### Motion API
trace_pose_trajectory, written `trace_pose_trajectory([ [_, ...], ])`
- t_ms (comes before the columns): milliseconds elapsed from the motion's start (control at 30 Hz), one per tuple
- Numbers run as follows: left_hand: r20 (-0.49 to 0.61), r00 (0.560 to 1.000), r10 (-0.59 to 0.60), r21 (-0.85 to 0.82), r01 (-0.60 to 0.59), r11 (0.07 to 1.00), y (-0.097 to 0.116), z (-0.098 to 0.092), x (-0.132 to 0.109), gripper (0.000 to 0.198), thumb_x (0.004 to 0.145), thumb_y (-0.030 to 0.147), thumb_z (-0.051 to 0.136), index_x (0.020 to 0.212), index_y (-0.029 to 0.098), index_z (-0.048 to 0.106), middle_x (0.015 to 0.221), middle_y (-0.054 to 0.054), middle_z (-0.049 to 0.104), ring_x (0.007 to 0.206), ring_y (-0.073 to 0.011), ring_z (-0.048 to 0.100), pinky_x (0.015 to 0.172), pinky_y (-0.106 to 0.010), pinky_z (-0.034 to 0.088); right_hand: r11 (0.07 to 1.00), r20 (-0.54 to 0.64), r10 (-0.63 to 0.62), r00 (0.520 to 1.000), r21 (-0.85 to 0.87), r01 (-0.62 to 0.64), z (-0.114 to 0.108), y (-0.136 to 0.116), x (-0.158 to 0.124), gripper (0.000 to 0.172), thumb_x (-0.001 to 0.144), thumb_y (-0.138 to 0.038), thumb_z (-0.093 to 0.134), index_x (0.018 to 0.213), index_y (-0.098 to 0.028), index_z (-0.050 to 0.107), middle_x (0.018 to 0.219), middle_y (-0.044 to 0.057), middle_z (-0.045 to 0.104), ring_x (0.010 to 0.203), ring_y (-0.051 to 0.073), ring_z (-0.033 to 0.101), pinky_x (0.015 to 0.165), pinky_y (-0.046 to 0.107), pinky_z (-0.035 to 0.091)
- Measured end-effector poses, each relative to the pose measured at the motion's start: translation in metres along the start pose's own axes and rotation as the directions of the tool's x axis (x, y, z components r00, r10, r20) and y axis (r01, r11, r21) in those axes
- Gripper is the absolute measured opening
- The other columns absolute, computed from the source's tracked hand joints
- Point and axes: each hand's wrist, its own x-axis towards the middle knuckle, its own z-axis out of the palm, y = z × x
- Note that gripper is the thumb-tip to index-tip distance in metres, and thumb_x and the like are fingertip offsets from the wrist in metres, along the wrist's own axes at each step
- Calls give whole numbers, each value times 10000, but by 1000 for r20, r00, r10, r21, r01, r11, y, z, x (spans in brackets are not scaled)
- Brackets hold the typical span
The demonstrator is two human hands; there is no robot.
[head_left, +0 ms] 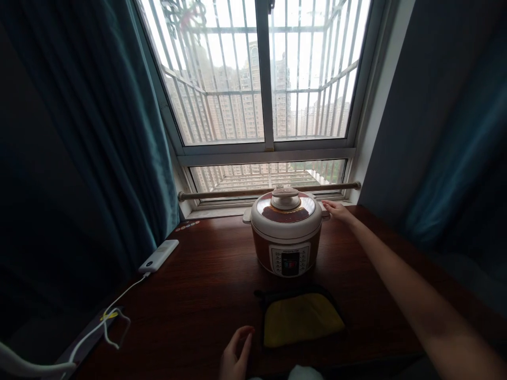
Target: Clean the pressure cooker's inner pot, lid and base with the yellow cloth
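Note:
A white and reddish-brown electric pressure cooker [285, 230] stands on the dark wooden table [206, 295], its lid on and its control panel facing me. My right hand [336, 210] reaches to the cooker's right side handle and touches it, fingers stretched. My left hand [235, 354] rests at the table's near edge with fingers loosely apart, holding nothing, just left of a yellow cloth [300, 317] that lies on a dark mat in front of the cooker.
A white power bank [159, 255] with a white cable [106, 322] lies at the table's left. Teal curtains [119, 126] hang on both sides. A barred window [263, 79] and a wooden rod [237, 193] are behind the cooker.

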Motion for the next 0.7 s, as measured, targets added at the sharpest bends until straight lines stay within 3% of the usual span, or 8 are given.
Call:
trace_pose_trajectory([
  [167, -34, 998, 45, 57, -43, 997, -4, 0, -2, 427, 680, 583, 565, 806, 196, 695, 904, -84, 709, 920, -269, 643, 833, -331, 504, 996, -19, 93, 995, 7, -93, 0, 4, 12, 318, 655, -213, 687, 960, -126, 677, 928, 79, 690, 853, 165, 620, 808, 307, 484],
  [333, -19, 998, 53, 85, -51, 995, -5, 0, -1, 430, 687, 588, 553, 808, 201, 696, 903, -83, 709, 916, -270, 642, 827, -336, 507, 984, 6, 180, 984, -4, -180, 1, -8, 26, 314, 555, -120, 725, 868, -100, 704, 705, 57, 675, 651, 139, 599, 618, 260, 499],
  [500, -33, 998, 47, 90, -44, 995, -8, -2, -1, 459, 667, 621, 551, 799, 207, 699, 908, -85, 709, 913, -276, 644, 823, -335, 510, 973, 4, 228, 974, -48, -228, 1, -21, 39, 199, 483, -62, 715, 680, -92, 709, 495, 7, 586, 570, 139, 558, 522, 229, 467],
  [600, -36, 998, 50, 101, -47, 994, -9, -3, -1, 454, 676, 615, 547, 810, 208, 698, 914, -84, 707, 923, -274, 639, 836, -337, 501, 970, -11, 241, 970, -3, -241, -4, -20, 40, 144, 508, -59, 690, 650, -82, 691, 515, 29, 598, 544, 136, 554, 494, 232, 470],
  [700, -36, 999, 36, 99, -32, 995, -6, -2, 0, 457, 672, 617, 548, 811, 209, 698, 915, -83, 707, 922, -273, 639, 829, -334, 503, 963, -12, 249, 968, 106, -246, -10, -11, 33, 157, 590, -87, 641, 742, -79, 680, 633, 73, 650, 551, 134, 579, 498, 245, 496],
])
